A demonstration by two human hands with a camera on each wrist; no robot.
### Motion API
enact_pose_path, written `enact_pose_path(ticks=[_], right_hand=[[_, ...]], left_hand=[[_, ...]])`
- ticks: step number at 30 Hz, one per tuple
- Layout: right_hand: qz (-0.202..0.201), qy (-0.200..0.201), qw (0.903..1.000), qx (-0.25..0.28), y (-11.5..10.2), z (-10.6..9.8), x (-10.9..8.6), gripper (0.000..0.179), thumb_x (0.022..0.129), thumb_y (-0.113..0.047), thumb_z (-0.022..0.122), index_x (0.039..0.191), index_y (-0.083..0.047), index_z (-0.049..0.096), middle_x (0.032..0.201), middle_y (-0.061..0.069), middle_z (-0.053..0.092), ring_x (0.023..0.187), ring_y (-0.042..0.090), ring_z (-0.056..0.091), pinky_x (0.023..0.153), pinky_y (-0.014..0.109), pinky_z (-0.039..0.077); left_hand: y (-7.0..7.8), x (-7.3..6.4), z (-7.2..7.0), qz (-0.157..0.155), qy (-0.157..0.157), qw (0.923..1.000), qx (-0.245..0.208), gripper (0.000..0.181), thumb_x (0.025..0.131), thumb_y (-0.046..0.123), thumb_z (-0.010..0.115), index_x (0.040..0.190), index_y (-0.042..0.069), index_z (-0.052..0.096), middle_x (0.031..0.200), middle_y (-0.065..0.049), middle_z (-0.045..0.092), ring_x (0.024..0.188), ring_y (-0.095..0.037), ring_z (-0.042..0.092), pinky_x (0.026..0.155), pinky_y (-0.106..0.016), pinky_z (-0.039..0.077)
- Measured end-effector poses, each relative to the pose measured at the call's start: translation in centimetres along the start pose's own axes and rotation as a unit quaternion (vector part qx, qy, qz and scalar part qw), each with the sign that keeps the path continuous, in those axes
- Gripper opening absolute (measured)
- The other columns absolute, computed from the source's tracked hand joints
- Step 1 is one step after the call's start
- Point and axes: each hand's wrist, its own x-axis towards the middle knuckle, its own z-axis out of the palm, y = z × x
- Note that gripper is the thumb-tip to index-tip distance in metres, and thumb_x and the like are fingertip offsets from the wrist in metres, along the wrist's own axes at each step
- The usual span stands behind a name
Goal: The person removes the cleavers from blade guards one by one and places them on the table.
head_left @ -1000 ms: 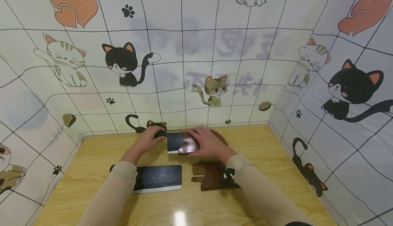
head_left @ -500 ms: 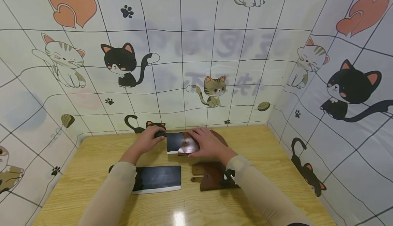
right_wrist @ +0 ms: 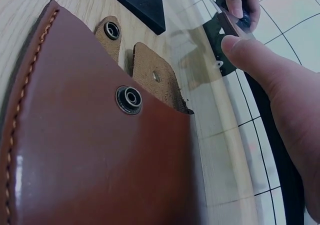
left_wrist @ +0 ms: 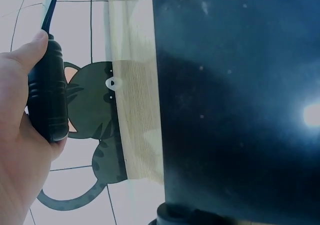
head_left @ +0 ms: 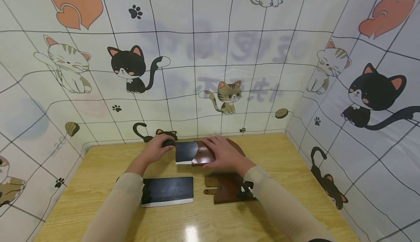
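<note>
Toward the back of the table, my left hand [head_left: 154, 152] grips the black ribbed handle [left_wrist: 48, 95] of a cleaver [head_left: 185, 152]. Part of its dark blade, with a bright edge, shows outside a brown leather sheath [head_left: 204, 158]. My right hand [head_left: 224, 155] lies over that sheath and holds it, thumb on the near side; the blade's far end is hidden inside. In the right wrist view the right thumb points along toward my left hand [right_wrist: 245, 2] and the handle.
Nearer on the wooden table [head_left: 197, 220] lies a second cleaver [head_left: 168, 191], its handle mostly behind the left sleeve. To its right sits another brown sheath [head_left: 226, 191] with snap straps [right_wrist: 152, 75], partly under the right forearm. Cat-patterned sheeting [head_left: 210, 52] surrounds the table.
My left hand has shifted slightly left with the cleaver, and a little more blade shows outside the sheath. My right hand stays nearly in place on the sheath.
</note>
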Motion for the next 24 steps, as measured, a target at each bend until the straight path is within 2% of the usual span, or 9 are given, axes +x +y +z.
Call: enact_pose_path(ticks=[5,8,14,20,24], right_hand=[[0.005,-0.006,1.0,0.002,-0.03,-0.11,-0.16,0.113,0.087,-0.076,0.082,0.173,-0.017,0.039,0.172,0.007,0.043,0.158,0.032,0.039,0.13,0.057,0.031],[0.01,-0.004,0.9999,0.008,-0.13,-0.28,-0.2,0.113,0.086,-0.074,0.084,0.173,-0.018,0.039,0.172,0.007,0.043,0.158,0.034,0.039,0.129,0.058,0.031],[0.007,0.001,0.9999,0.008,-0.3,-0.56,-0.26,0.112,0.086,-0.074,0.084,0.173,-0.018,0.039,0.17,0.01,0.045,0.157,0.037,0.04,0.128,0.06,0.033],[0.004,-0.001,1.0,-0.002,-0.33,-0.57,-0.56,0.113,0.087,-0.079,0.08,0.172,-0.015,0.04,0.172,0.008,0.044,0.157,0.034,0.041,0.128,0.059,0.034],[-0.001,0.007,1.0,0.003,-0.26,-0.38,-0.63,0.112,0.087,-0.076,0.082,0.171,-0.012,0.043,0.171,0.009,0.044,0.156,0.035,0.041,0.128,0.059,0.033]], left_hand=[[0.1,-0.01,0.23,-0.003,0.006,0.9991,0.041,0.039,0.108,0.025,0.076,0.142,0.005,0.071,0.145,-0.015,0.069,0.137,-0.045,0.059,0.111,-0.074,0.044],[0.26,0.01,0.29,-0.002,0.015,0.9982,0.058,0.039,0.109,0.026,0.075,0.142,0.006,0.072,0.145,-0.015,0.069,0.137,-0.045,0.06,0.111,-0.075,0.043],[0.56,-0.03,0.25,0.01,0.021,0.9982,0.055,0.037,0.107,0.02,0.076,0.14,0.004,0.072,0.143,-0.017,0.071,0.136,-0.043,0.063,0.112,-0.065,0.049],[0.64,-0.13,0.33,0.02,0.02,0.9988,0.041,0.034,0.107,0.016,0.077,0.138,0.005,0.073,0.14,-0.017,0.072,0.133,-0.042,0.064,0.111,-0.064,0.05],[0.79,-0.23,0.29,0.018,0.019,0.999,0.037,0.034,0.106,0.016,0.077,0.138,0.004,0.073,0.139,-0.016,0.071,0.132,-0.042,0.065,0.11,-0.063,0.052]])
